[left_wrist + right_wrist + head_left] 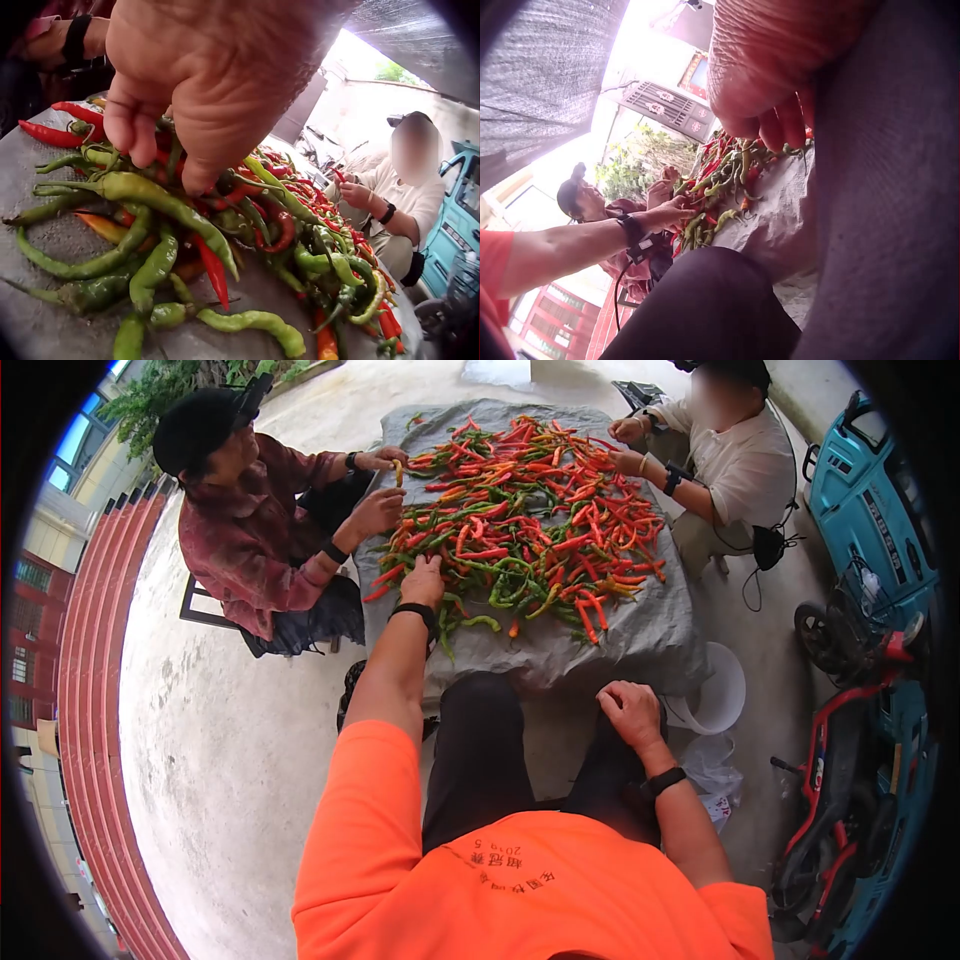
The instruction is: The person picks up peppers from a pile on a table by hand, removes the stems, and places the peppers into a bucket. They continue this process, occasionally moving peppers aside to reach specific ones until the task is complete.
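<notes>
Red, green and orange chili peppers (520,510) lie heaped on a grey cloth (640,640) over a table. My left hand (422,582) reaches into the near left edge of the heap; in the left wrist view the hand (195,90) is over the peppers, fingers pointing down among them, and whether it grips one is hidden. Just below its fingertips lies a long green pepper (150,193). My right hand (632,712) rests on my right knee, away from the peppers, its fingers loosely bent and holding nothing; the right wrist view shows this hand (769,82) from close up.
A person in a dark red patterned shirt (245,525) sits at the left, holding a yellowish pepper (399,473). Another in a light shirt (725,460) sits at the right. A white bucket (722,690) and plastic bag (712,770) stand beside my right knee; vehicles (870,510) are farther right.
</notes>
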Available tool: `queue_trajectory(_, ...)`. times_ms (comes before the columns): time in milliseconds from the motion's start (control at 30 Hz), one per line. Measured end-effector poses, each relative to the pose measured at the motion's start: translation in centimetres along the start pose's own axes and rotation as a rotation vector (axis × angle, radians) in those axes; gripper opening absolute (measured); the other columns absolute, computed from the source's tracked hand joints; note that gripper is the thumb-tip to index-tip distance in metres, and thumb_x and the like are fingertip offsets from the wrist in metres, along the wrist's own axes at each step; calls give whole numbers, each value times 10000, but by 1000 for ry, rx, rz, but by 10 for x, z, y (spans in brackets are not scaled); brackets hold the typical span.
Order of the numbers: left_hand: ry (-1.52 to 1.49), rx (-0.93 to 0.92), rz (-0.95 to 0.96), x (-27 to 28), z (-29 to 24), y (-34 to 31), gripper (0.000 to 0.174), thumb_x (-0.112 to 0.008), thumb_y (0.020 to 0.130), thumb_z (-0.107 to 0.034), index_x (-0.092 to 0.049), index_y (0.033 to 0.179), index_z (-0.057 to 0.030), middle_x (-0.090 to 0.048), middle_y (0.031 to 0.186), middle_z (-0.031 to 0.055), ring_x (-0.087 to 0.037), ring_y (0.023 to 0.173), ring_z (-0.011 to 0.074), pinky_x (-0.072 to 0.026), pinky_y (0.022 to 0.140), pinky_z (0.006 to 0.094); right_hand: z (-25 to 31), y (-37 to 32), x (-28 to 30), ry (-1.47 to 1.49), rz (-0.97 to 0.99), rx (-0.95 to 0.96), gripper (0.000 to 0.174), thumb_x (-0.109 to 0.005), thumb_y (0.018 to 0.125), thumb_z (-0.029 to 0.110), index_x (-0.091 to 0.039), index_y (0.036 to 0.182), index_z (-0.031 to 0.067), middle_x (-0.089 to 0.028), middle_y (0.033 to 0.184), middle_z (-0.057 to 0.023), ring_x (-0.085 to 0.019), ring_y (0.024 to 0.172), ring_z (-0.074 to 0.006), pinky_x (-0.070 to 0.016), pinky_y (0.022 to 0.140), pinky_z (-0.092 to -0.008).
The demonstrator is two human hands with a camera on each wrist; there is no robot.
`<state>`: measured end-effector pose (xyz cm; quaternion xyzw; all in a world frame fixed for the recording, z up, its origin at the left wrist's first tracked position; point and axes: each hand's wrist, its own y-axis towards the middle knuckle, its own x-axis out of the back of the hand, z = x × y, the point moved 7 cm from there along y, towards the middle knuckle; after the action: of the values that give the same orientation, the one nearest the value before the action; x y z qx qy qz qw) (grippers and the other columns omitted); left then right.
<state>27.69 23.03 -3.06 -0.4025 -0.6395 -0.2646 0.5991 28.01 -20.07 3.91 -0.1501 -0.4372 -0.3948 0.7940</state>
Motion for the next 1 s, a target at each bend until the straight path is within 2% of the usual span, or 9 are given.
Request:
queue_trajectory(100, -30, -8, -57, 10, -10, -16, 576, -664, 771, -205, -386, 1271, -141, -432, 1248, 171, -558, 1039, 366, -488, 831, 432, 2, 0, -1, 0, 0, -2, 142, -598, 788, 219, -616, 715, 98, -607, 695, -35, -592, 711, -241, -430, 738, -362)
queue_trajectory(200, 28, 121, -63, -1, -8, -16, 525, -667, 775, -209, -403, 1223, -136, -447, 1208, 183, -590, 978, 352, -498, 797, 435, 3, 2, -2, -15, -6, -5, 145, -593, 788, 218, -614, 715, 94, -611, 698, -41, -595, 715, -245, -431, 736, -362)
queue_trajectory(233, 65, 119, -111, 3, -11, -23, 328, -471, 889, -135, -430, 1214, -129, -494, 1125, 197, -619, 921, 321, -513, 741, 419, 4, 1, -2, -22, -5, -6, 147, -591, 789, 218, -613, 715, 93, -612, 699, -43, -596, 716, -246, -431, 736, -362)
queue_trajectory(333, 94, 141, -68, 3, -5, -26, 312, -483, 884, -146, -450, 1194, -137, -525, 1086, 179, -617, 920, 331, -513, 734, 425, 3, -2, -2, -28, -11, -12, 157, -585, 791, 223, -611, 715, 89, -616, 703, -49, -598, 716, -254, -435, 724, -368)
queue_trajectory(533, -90, 58, -348, 36, 7, -49, 185, -531, 842, -163, -544, 1024, -134, -569, 976, 129, -608, 903, 342, -503, 728, 453, 2, -5, 2, -20, -29, -39, 178, -575, 798, 234, -610, 714, 81, -621, 710, -64, -600, 718, -272, -444, 713, -384)
queue_trajectory(667, -261, -16, -512, 70, 16, -54, 153, -567, 808, -135, -543, 955, -99, -560, 955, 148, -587, 880, 348, -465, 735, 451, 2, -7, 0, -14, -38, -28, 182, -571, 800, 237, -611, 713, 82, -624, 718, -71, -601, 721, -279, -448, 711, -383)
queue_trajectory(800, -618, -128, -655, 120, 26, -47, 194, -604, 804, -92, -563, 986, -42, -578, 924, 167, -575, 860, 359, -447, 738, 426, 3, -8, -3, 5, -43, -26, 183, -575, 797, 240, -616, 712, 84, -624, 712, -76, -602, 710, -283, -453, 700, -387)
queue_trajectory(967, -1242, -198, -570, 150, 34, -27, 195, -531, 911, -80, -528, 1079, 21, -634, 872, 99, -617, 704, 140, -496, 558, 298, 3, -8, -5, 6, -41, -46, 189, -583, 790, 252, -629, 718, 83, -633, 727, -83, -610, 709, -288, -470, 686, -391)
queue_trajectory(1000, -1329, -211, -441, 151, 31, -26, 196, -525, 917, -92, -529, 1083, 13, -631, 868, 96, -614, 699, 147, -506, 567, 300, 3, -8, -6, 6, -33, -56, 190, -583, 789, 256, -634, 724, 84, -635, 733, -84, -612, 713, -289, -473, 687, -391)
